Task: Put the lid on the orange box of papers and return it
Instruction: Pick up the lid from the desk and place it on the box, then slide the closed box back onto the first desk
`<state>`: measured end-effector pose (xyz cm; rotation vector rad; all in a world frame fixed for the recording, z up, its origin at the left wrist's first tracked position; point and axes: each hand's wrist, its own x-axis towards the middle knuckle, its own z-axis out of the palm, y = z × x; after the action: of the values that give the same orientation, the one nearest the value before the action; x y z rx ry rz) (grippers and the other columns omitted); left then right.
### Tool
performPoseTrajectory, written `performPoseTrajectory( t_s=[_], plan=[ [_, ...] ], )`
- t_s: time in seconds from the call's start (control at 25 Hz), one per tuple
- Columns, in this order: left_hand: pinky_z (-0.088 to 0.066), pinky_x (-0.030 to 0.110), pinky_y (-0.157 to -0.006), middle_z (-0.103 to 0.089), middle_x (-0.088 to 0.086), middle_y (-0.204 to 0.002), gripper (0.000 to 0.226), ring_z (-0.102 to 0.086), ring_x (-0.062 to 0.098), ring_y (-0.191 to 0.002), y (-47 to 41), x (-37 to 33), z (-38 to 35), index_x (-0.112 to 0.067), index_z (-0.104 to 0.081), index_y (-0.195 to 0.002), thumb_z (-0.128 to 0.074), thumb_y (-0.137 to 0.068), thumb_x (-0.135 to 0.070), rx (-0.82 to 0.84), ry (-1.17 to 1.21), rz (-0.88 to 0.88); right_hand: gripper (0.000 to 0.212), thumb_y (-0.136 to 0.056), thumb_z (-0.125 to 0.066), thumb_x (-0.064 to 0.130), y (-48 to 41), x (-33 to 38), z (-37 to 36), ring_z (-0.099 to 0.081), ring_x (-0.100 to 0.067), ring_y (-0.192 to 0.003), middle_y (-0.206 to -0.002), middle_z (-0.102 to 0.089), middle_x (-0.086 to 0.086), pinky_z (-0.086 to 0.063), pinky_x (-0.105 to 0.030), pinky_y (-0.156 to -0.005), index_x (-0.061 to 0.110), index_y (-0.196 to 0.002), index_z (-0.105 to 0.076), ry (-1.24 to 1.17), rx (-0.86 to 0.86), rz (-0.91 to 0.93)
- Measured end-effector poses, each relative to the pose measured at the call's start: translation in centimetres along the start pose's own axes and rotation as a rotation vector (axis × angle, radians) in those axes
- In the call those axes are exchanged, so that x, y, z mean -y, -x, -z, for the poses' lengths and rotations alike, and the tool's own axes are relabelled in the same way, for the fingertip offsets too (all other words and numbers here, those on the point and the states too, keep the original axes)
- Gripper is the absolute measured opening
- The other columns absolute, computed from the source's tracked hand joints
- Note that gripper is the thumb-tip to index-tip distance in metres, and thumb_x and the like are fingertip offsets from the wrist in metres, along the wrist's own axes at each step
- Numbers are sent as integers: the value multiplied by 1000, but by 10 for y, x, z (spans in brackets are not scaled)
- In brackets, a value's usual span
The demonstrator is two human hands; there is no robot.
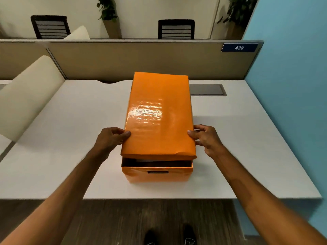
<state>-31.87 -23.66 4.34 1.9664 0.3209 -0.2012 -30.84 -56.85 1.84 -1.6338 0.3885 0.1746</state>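
Lid (158,117) held over the box (156,175), near the middle of the desk (70,138) and close to its near edge. The lid is gripped at its two long sides near the front corners: the left hand (110,138) at the left side, the right hand (206,138) at the right, each with thumb on top and fingers (199,127) curled round the rim. The long axis of lid and box runs from the near edge toward the far edge, straight away from the person, and both hands lie equally near. The lid's front end is raised above the box's front wall, so a dark gap shows; its seating at the far end cannot be told. A dark label on the box front is unreadable. A blue plate (239,47) on the partition reads "438".
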Motion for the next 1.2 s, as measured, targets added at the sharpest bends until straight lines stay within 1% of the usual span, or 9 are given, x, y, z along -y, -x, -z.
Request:
performPoseTrajectory(
  t_s=[0.08, 0.2, 0.36, 0.56, 0.8, 1.0, 1.12, 1.16, 1.2],
  plan=[
    [-53, 53, -94, -71, 14, -108, 45, -67, 33, -100, -1, 10, 3, -3, -70, -110, -74, -82, -37, 25, 2, 12, 53, -83, -75, 18, 4, -7, -4, -64, -33, -106, -119, -65, -12, -55, -43, -80, 5, -131, -57, 6, -22, -17],
    [-54, 52, -94, -73, 15, -103, 43, -69, 31, -96, 2, 20, 5, -2, -71, -107, -73, -83, -37, 60, -7, 21, 50, -84, -73, 18, 9, -15, -9, -64, -32, -103, -119, -65, -10, -55, -42, -78, 6, -130, -58, 29, -35, -56],
    [-55, 51, -92, -73, 17, -103, 46, -71, 32, -94, 6, 29, 6, 1, -71, -111, -71, -85, -37, 103, -13, -3, 46, -87, -70, 19, 17, -21, -12, -64, -26, -94, -116, -65, -7, -53, -33, -67, 7, -129, -58, 34, -31, -69],
    [-56, 51, -91, -73, 18, -107, 44, -71, 33, -96, 8, 34, 7, 1, -71, -112, -72, -84, -33, 149, -5, -5, 44, -90, -66, 16, 20, -26, -9, -61, -27, -99, -115, -62, -5, -51, -36, -72, 7, -132, -56, 59, -23, -95],
    [-56, 51, -91, -71, 17, -112, 46, -69, 32, -98, 13, 50, 4, 0, -68, -117, -70, -85, -32, 134, -18, -2, 44, -93, -62, 16, 20, -36, -16, -59, -28, -105, -121, -60, -5, -51, -42, -80, 9, -135, -53, 98, -28, -90],
    [-58, 46, -88, -71, 14, -112, 48, -70, 29, -97, 10, 58, 4, -2, -67, -119, -70, -85, -36, 142, 1, 2, 42, -95, -59, 22, 23, -40, -21, -58, -25, -103, -118, -59, 0, -51, -40, -77, 13, -136, -53, 134, -59, -76],
    [-56, 45, -91, -67, 13, -119, 52, -66, 31, -106, 7, 59, 3, -4, -60, -127, -70, -86, -34, 174, 72, 66, 41, -95, -59, 22, 25, -44, -22, -60, -25, -103, -118, -61, 0, -51, -31, -67, 16, -135, -53, 77, -79, -60],
    [-54, 46, -93, -64, 12, -123, 54, -64, 32, -110, 5, 59, 2, -6, -55, -132, -69, -86, -31, 194, 112, 94, 40, -94, -60, 22, 25, -45, -22, -60, -25, -103, -117, -62, 0, -51, -30, -65, 16, -133, -55, 44, -86, -51],
    [-52, 48, -96, -62, 11, -126, 55, -61, 32, -114, 2, 59, 2, -9, -51, -136, -69, -87, -28, 218, 152, 118, 36, -93, -61, 23, 24, -46, -21, -61, -26, -103, -115, -63, 0, -51, -31, -66, 18, -129, -57, 13, -89, -42]
  ],
)
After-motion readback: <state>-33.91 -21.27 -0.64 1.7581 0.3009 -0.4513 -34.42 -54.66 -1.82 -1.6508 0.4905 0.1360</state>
